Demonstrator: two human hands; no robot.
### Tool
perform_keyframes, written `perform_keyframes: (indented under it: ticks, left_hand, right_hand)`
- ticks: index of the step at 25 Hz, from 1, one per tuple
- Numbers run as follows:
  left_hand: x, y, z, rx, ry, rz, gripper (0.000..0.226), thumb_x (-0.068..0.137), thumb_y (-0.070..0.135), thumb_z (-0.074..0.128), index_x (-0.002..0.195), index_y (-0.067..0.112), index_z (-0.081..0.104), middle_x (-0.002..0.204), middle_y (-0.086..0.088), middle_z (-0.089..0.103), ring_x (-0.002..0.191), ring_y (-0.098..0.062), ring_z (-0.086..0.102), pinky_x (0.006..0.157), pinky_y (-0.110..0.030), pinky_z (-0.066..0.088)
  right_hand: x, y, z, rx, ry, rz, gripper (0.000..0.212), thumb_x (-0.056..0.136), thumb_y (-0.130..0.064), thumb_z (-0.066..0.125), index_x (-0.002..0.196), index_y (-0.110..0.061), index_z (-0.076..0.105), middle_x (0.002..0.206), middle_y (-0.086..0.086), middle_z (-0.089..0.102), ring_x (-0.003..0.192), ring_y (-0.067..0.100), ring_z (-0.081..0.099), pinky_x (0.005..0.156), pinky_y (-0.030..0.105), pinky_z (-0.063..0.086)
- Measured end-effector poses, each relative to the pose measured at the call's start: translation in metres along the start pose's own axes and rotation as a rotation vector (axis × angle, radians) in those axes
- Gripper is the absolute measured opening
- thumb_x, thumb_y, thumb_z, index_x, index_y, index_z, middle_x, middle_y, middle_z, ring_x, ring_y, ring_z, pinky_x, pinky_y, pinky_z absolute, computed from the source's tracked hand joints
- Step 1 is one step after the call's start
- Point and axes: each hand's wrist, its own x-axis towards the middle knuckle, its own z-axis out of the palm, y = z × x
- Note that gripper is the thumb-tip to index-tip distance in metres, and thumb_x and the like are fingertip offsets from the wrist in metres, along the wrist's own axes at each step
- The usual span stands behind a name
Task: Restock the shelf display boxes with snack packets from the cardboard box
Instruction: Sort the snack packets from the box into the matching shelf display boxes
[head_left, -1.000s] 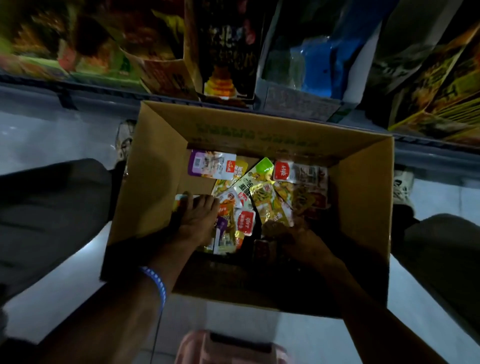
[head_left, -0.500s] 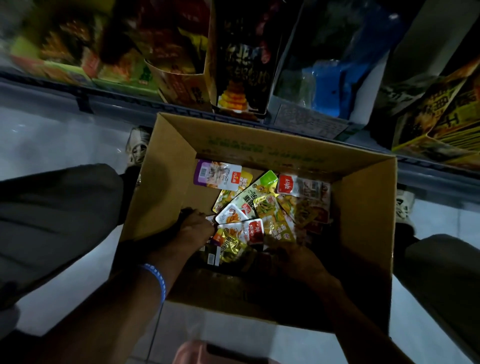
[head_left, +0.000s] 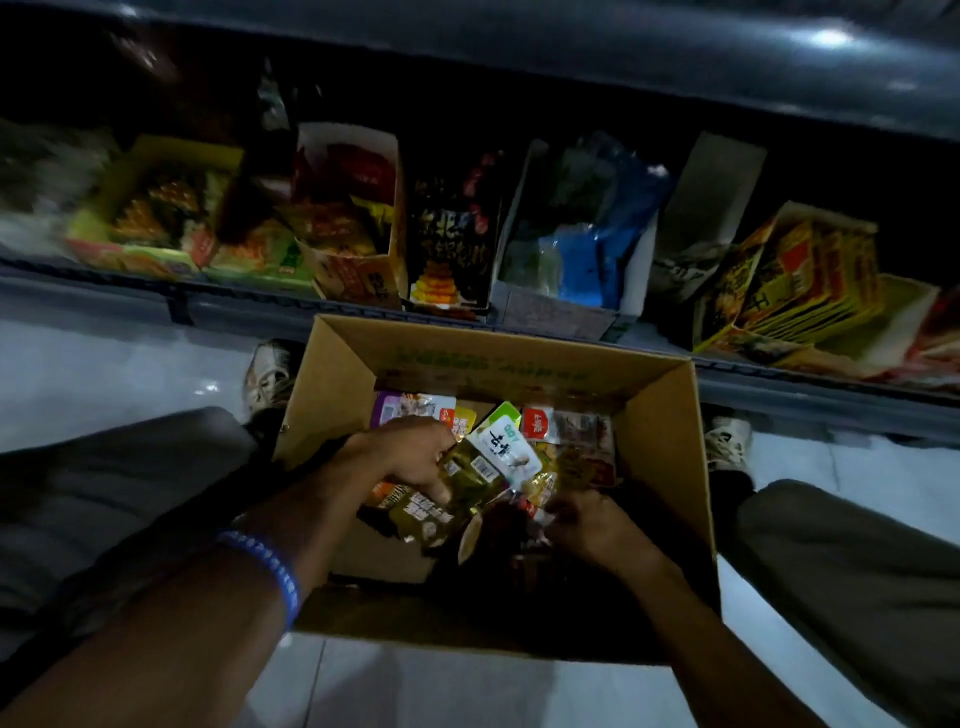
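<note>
Lifting now: left hand (head_left: 410, 457) went from flat on pile to gripping bunch of olive-gold foil snack packets (head_left: 457, 488), raised inside brown cardboard box (head_left: 670, 415). Right hand (head_left: 592, 525) down in box, grip unclear. Display boxes (head_left: 358, 249) next, prob.

Snack packets (head_left: 563, 431) lie in the cardboard box (head_left: 670, 431) on the floor (head_left: 104, 364) (display boxes (head_left: 571, 265) shelved behind it).

Right hand (head_left: 587, 525) fingers hidden; leftmost display box (head_left: 150, 208) blurred
</note>
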Motion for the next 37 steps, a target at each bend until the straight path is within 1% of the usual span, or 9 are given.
perform_keyframes:
  ticks: [3, 5, 7, 12, 15, 24, 29, 34, 37]
  left_hand:
    - [-0.037, 0.045, -0.032, -0.121, 0.026, 0.065, 0.041, 0.072, 0.038, 0.085, 0.107, 0.032, 0.064, 0.110, 0.010, 0.068, 0.100, -0.011, 0.064, 0.089, -0.035, 0.054]
    - [-0.066, 0.068, -0.050, -0.178, 0.077, 0.119, 0.036, 0.076, 0.030, 0.085, 0.106, 0.027, 0.066, 0.104, 0.015, 0.067, 0.099, -0.007, 0.064, 0.086, -0.029, 0.052]
    - [-0.096, 0.087, -0.067, -0.232, 0.109, 0.194, 0.035, 0.074, 0.030, 0.086, 0.105, 0.026, 0.069, 0.104, 0.014, 0.071, 0.098, -0.002, 0.066, 0.090, -0.029, 0.054]
    - [-0.176, 0.136, -0.106, -0.574, 0.363, 0.325, 0.038, 0.073, 0.021, 0.087, 0.105, 0.025, 0.068, 0.100, 0.009, 0.076, 0.093, -0.003, 0.071, 0.082, -0.022, 0.056]
    - [-0.205, 0.157, -0.106, -0.811, 0.427, 0.326, 0.044, 0.073, 0.017, 0.086, 0.113, 0.018, 0.067, 0.100, 0.005, 0.078, 0.092, -0.009, 0.074, 0.073, -0.020, 0.057]
    - [-0.196, 0.178, -0.107, -0.995, 0.443, 0.259, 0.028, 0.080, 0.014, 0.079, 0.107, 0.013, 0.071, 0.099, 0.001, 0.078, 0.092, -0.012, 0.074, 0.074, -0.024, 0.053]
    - [-0.187, 0.178, -0.116, -1.093, 0.426, 0.250, 0.028, 0.083, 0.015, 0.075, 0.110, 0.008, 0.070, 0.100, -0.006, 0.078, 0.092, -0.019, 0.075, 0.072, -0.028, 0.057]
    - [-0.198, 0.172, -0.117, -1.245, 0.383, 0.253, 0.024, 0.082, 0.006, 0.073, 0.105, 0.000, 0.070, 0.101, -0.016, 0.076, 0.093, -0.029, 0.074, 0.070, -0.032, 0.059]
    - [-0.212, 0.157, -0.133, -1.387, 0.482, 0.259, 0.034, 0.076, 0.007, 0.076, 0.109, -0.001, 0.069, 0.100, -0.018, 0.076, 0.091, -0.031, 0.074, 0.073, -0.036, 0.058]
  right_hand:
    - [-0.028, -0.035, -0.042, 0.477, 0.075, -0.023, 0.031, 0.084, -0.008, 0.073, 0.109, -0.022, 0.061, 0.099, -0.003, 0.069, 0.098, 0.017, 0.067, 0.076, 0.022, 0.053]
    - [-0.052, -0.065, -0.074, 0.702, 0.038, -0.067, 0.043, 0.082, -0.014, 0.077, 0.118, -0.024, 0.056, 0.107, -0.007, 0.069, 0.099, 0.013, 0.066, 0.079, 0.023, 0.053]
    - [-0.079, -0.094, -0.106, 0.803, 0.023, -0.178, 0.046, 0.082, -0.021, 0.076, 0.124, -0.030, 0.058, 0.113, -0.008, 0.072, 0.106, 0.015, 0.067, 0.087, 0.033, 0.052]
    - [-0.140, -0.151, -0.152, 0.952, 0.073, -0.411, 0.026, 0.100, -0.022, 0.053, 0.122, -0.027, 0.065, 0.114, -0.003, 0.073, 0.108, 0.016, 0.068, 0.086, 0.032, 0.054]
    - [-0.151, -0.171, -0.156, 1.134, 0.098, -0.411, 0.029, 0.100, -0.024, 0.054, 0.127, -0.020, 0.063, 0.114, 0.007, 0.073, 0.104, 0.025, 0.070, 0.090, 0.045, 0.056]
    - [-0.136, -0.166, -0.166, 1.647, 0.307, -0.307, 0.028, 0.094, -0.018, 0.058, 0.121, -0.014, 0.065, 0.108, 0.016, 0.073, 0.101, 0.034, 0.070, 0.082, 0.051, 0.057]
    - [-0.125, -0.183, -0.166, 1.781, 0.423, -0.279, 0.022, 0.098, -0.016, 0.055, 0.116, -0.014, 0.068, 0.102, 0.013, 0.075, 0.095, 0.030, 0.071, 0.079, 0.046, 0.058]
    - [-0.143, -0.200, -0.200, 1.743, 0.640, -0.399, 0.016, 0.097, -0.011, 0.057, 0.101, -0.015, 0.072, 0.093, 0.006, 0.077, 0.074, 0.017, 0.075, 0.054, 0.029, 0.058]
    - [-0.158, -0.223, -0.224, 1.561, 0.802, -0.482, 0.014, 0.093, -0.011, 0.063, 0.088, -0.019, 0.074, 0.091, 0.000, 0.077, 0.081, 0.017, 0.074, 0.065, 0.032, 0.059]
